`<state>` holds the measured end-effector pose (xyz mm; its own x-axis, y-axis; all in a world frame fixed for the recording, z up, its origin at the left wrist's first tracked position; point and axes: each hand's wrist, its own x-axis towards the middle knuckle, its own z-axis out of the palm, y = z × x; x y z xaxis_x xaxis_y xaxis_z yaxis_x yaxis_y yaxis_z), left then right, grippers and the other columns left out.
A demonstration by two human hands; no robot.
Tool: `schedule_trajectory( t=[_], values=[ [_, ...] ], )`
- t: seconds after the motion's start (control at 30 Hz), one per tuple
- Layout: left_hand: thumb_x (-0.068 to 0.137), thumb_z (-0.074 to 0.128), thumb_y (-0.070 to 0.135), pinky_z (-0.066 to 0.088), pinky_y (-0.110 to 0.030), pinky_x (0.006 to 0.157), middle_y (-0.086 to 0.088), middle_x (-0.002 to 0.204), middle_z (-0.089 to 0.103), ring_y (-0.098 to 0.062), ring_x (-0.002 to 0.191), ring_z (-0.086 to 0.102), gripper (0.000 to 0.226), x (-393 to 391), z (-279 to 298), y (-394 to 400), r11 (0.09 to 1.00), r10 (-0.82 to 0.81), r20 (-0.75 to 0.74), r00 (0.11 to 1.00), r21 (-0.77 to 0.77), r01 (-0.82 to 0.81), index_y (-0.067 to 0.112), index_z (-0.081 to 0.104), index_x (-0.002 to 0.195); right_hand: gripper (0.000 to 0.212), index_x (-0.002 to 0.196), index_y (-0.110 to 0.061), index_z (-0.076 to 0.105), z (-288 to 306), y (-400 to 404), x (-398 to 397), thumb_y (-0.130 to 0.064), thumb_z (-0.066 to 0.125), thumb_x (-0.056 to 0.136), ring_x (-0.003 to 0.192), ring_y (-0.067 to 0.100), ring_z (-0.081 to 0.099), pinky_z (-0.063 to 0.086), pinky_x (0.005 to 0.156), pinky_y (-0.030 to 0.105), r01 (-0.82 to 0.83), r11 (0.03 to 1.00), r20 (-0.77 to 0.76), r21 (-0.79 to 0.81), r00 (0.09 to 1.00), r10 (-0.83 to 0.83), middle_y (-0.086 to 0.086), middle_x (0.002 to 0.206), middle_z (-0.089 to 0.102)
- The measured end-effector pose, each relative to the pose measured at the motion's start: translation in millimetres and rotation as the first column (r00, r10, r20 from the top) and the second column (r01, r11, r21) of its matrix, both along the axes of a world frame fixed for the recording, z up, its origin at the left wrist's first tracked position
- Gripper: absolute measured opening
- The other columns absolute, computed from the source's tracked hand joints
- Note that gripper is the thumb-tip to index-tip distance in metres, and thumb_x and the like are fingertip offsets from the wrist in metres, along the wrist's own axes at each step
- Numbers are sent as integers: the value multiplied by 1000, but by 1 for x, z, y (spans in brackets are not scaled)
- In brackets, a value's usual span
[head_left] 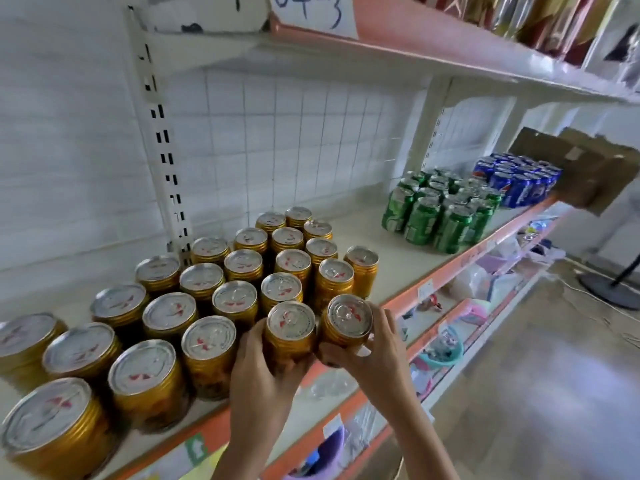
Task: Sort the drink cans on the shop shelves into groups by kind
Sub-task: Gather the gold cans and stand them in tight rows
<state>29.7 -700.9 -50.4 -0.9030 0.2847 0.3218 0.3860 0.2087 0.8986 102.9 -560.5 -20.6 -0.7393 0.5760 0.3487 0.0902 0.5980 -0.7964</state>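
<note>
Several gold cans with silver pull-tab lids (235,299) stand in rows on the left part of the white shelf (388,233). My left hand (266,375) grips one gold can (290,327) at the shelf's front edge. My right hand (374,344) grips a second gold can (348,320) right beside it. Both held cans stand upright, side by side. Farther right on the same shelf sits a group of green cans (440,209), and behind them a group of blue cans (516,180).
An orange price rail (450,268) runs along the shelf front. A torn cardboard box (585,171) juts out past the blue cans. The upper shelf (415,53) overhangs. Lower shelves hold plastic tubs and bags. A fan base (609,289) stands on the floor.
</note>
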Motion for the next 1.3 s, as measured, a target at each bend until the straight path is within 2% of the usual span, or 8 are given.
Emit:
schedule_trajectory(
  t=[0.1,0.27,0.67,0.77,0.87,1.03,1.17,1.3],
  values=[
    [60,86,30,46,-37,95,5,120,56,-15,116,52,79,-6,-3,7,997,69,-16,997,-42,-70,18,48,128,66,112,-32,46,-4,10,-26,-22,86,60,95,2,47,45,85,24,-41,998,17,-43,999,41,-11,110,45],
    [66,83,31,43,-32,98,7,124,52,-11,119,47,77,-3,0,14,984,160,-23,987,-80,-162,18,44,131,69,119,-11,46,-6,25,-52,-18,85,62,96,10,42,30,80,15,-96,995,49,-12,994,96,0,111,41],
    [73,71,47,43,-27,89,-9,131,47,-27,119,49,81,1,-1,38,856,386,-46,921,-354,-377,10,33,134,86,131,-20,39,-21,50,-71,-45,83,61,106,20,39,35,87,29,-256,944,26,208,966,257,7,116,41],
    [74,64,55,45,-29,91,-8,135,47,-25,120,50,83,5,2,40,829,418,-17,908,-403,-389,13,29,137,76,128,-13,45,-23,54,-66,-31,84,65,103,21,49,47,80,29,-332,938,7,99,943,333,6,117,47],
    [76,65,53,42,-23,91,-7,135,48,-23,122,49,79,11,5,46,808,463,-18,886,-402,-430,13,31,135,56,110,-14,42,-34,56,-63,-23,81,70,75,17,52,38,59,13,-357,932,2,62,934,357,-1,86,53],
    [78,64,53,45,-28,84,-7,124,56,-25,113,55,68,9,10,46,725,470,-100,877,-523,-448,10,38,123,38,94,-13,35,-42,69,-61,-14,70,80,77,29,54,35,58,29,-447,887,150,113,891,429,4,83,52],
    [82,56,58,44,-27,67,-4,109,62,-22,99,62,58,12,27,41,541,427,-211,879,-719,-436,12,39,113,29,104,-7,45,-22,91,-59,-20,63,85,97,29,56,44,69,35,-568,765,311,304,818,484,10,105,57],
    [88,50,54,36,-22,57,3,100,62,-16,92,62,39,25,38,27,360,292,-372,881,-811,-461,18,45,104,34,121,-15,45,1,107,-54,-28,54,90,110,21,52,45,86,30,-714,476,489,513,699,521,1,118,48]
  ],
)
